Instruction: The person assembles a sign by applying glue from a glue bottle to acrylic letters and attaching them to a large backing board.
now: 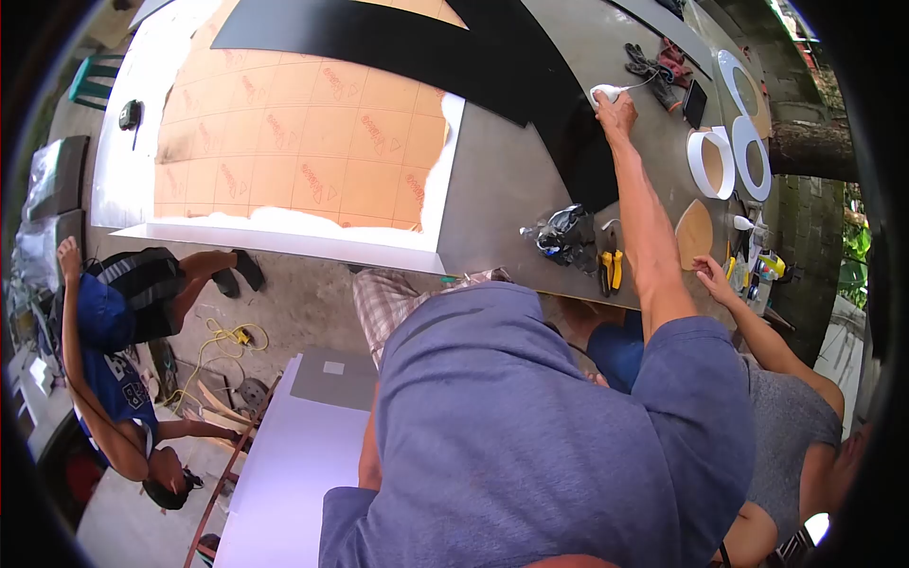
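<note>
My right hand (615, 112) is stretched far out over the table. Its fingers are closed round a small white wad (606, 93), which looks like a cloth and rests at the edge of a large black cut-out panel (559, 104). A thin pale strand runs from the wad toward dark gloves (649, 64). Only part of my left arm (369, 450) shows beside my body; the left hand itself is hidden. Below the right end of the panel lie a crumpled black plastic bag (566, 237) and yellow-handled pliers (611, 273).
An orange-brown printed sheet with white borders (294, 133) covers the table's left part. White ring-shaped pieces (710, 163) lie at right. A co-worker's hand (710, 276) is by a tan oval piece (694, 235). Another person in blue (118, 379) sits at left, near a yellow cord (222, 336).
</note>
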Motion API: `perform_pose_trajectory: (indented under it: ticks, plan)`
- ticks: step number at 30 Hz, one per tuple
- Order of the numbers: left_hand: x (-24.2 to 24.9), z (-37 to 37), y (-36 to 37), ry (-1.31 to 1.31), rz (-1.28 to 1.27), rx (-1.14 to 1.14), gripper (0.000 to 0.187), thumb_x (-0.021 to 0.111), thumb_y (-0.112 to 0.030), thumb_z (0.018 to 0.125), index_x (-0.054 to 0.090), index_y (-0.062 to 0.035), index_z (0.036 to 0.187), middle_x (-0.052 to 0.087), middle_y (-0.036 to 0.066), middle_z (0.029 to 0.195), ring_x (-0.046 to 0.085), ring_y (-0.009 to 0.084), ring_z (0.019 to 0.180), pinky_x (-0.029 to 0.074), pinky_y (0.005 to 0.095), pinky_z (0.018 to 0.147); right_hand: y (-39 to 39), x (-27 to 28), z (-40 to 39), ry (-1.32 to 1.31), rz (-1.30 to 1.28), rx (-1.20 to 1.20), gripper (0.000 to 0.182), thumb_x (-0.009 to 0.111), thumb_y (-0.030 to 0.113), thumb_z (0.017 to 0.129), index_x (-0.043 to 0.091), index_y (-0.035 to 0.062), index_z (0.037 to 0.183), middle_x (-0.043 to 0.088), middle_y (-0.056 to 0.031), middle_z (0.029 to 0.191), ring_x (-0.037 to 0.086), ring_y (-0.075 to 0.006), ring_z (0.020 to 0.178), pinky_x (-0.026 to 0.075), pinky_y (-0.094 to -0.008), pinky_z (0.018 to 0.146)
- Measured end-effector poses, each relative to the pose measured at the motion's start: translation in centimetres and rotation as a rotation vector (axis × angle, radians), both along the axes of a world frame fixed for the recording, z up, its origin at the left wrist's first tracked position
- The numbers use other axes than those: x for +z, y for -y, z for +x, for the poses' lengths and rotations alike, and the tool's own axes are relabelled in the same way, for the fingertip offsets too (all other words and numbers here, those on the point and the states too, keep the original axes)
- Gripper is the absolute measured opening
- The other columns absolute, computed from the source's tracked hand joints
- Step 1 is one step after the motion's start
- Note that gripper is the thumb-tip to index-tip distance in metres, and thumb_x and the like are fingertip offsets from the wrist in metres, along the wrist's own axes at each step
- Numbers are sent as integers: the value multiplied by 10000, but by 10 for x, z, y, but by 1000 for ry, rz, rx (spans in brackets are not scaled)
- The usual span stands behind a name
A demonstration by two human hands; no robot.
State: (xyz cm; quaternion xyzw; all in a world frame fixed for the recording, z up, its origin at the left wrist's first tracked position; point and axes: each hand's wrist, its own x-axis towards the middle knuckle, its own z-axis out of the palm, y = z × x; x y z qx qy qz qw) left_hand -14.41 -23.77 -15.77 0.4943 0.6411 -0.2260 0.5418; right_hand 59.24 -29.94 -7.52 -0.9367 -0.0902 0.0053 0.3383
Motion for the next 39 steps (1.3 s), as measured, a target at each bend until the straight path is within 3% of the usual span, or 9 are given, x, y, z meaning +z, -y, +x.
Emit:
perform_pose_trajectory:
  ticks: [13, 17, 20, 21, 26, 31, 33, 37, 39]
  plan:
    - [9, -8, -16, -4, 20, -49, 549, 534, -451, 883, 669, -13, 1184, 672, 230, 1186, 625, 437, 1122, 505, 509, 910, 14, -7, 13, -77, -101, 54, 491, 788, 343, 721, 673, 50, 1099, 738, -153, 1004, 705, -332, 974, 518, -414, 909]
    - [14, -17, -10, -12, 37, -47, 548, 535, -451, 883, 669, -11, 1182, 675, 231, 1181, 627, 437, 1119, 505, 510, 908, 31, -8, 13, 108, -298, 31, 699, 771, 305, 719, 570, 4, 1317, 716, -159, 1108, 685, -325, 1047, 499, -416, 974]
    - [16, -19, -6, -10, 44, -52, 548, 536, -450, 884, 670, -10, 1181, 676, 231, 1178, 629, 436, 1117, 506, 510, 905, 27, 23, -24, 142, -138, -24, 533, 718, 294, 805, 624, 8, 1244, 729, -146, 1058, 696, -310, 1009, 506, -407, 948]
    - [17, -21, -4, -11, 44, -54, 548, 536, -450, 884, 670, -9, 1181, 677, 231, 1177, 629, 436, 1117, 506, 510, 905, 25, 29, -36, 165, -55, 36, 433, 700, 269, 862, 652, 16, 1210, 737, -114, 998, 715, -238, 925, 549, -351, 843]
    - [19, -27, -1, -2, 86, -76, 548, 537, -449, 884, 670, -7, 1179, 680, 231, 1171, 632, 436, 1113, 507, 510, 901, -15, 86, -130, -299, 257, 193, 287, 630, 219, 971, 680, 8, 1160, 716, -55, 923, 655, -88, 744, 523, -224, 638]
    - [7, -35, -28, -62, 245, -175, 547, 539, -448, 884, 670, -5, 1177, 683, 231, 1165, 634, 435, 1110, 507, 510, 898, -55, 87, -224, -546, 208, 495, 248, 615, 191, 979, 689, 2, 1122, 713, -61, 928, 650, -100, 752, 524, -233, 667]
    - [-12, -39, -59, -181, 253, -215, 492, 602, -382, 866, 686, 19, 1139, 734, 206, 1017, 715, 354, 941, 549, 451, 768, -66, 76, -252, -644, 198, 575, 240, 619, 176, 970, 689, 0, 1117, 714, -68, 940, 653, -108, 769, 526, -243, 684]
    - [51, -15, -129, 117, 364, 553, 372, 670, -224, 864, 697, 43, 1122, 741, 113, 871, 689, 138, 717, 539, 286, 590, -72, 47, -282, -558, 0, 720, 222, 627, 144, 948, 694, 6, 1108, 712, -67, 947, 655, -120, 818, 525, -259, 717]
    - [72, -6, -167, 324, 442, 634, 425, 660, -232, 923, 634, 60, 1231, 738, 114, 940, 692, 169, 794, 549, 296, 645, -72, 34, -285, -487, 47, 741, 220, 636, 124, 933, 694, 9, 1112, 706, -47, 956, 648, -125, 835, 525, -263, 734]
